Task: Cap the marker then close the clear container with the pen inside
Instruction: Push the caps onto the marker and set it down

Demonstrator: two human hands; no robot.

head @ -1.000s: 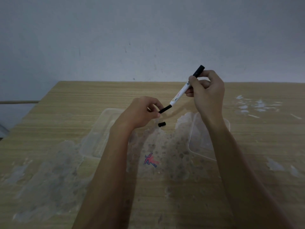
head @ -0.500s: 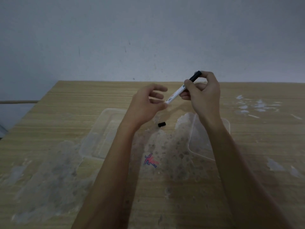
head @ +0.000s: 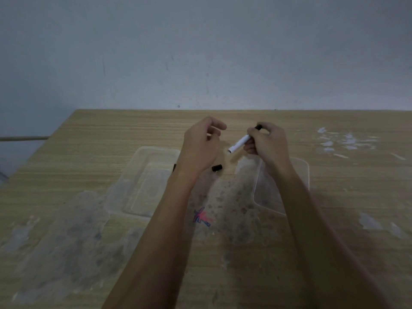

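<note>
My right hand grips a white marker by its upper part, above the table. The marker's black back end pokes out above my fingers, and its white lower end points down-left. My left hand hovers just left of the marker with fingers apart, holding nothing. A small black cap lies on the table between my wrists. Another small dark piece peeks out beside my left wrist, at the edge of the clear container. The clear lid lies on the right, partly under my right forearm.
The wooden table carries pale smeared patches and a small pink and blue scribble. White flecks mark the far right. A plain wall stands behind the table's far edge.
My left hand has let go of the marker's front end and spread its fingers. The right hand has lowered the marker. Its black front tip no longer shows.
</note>
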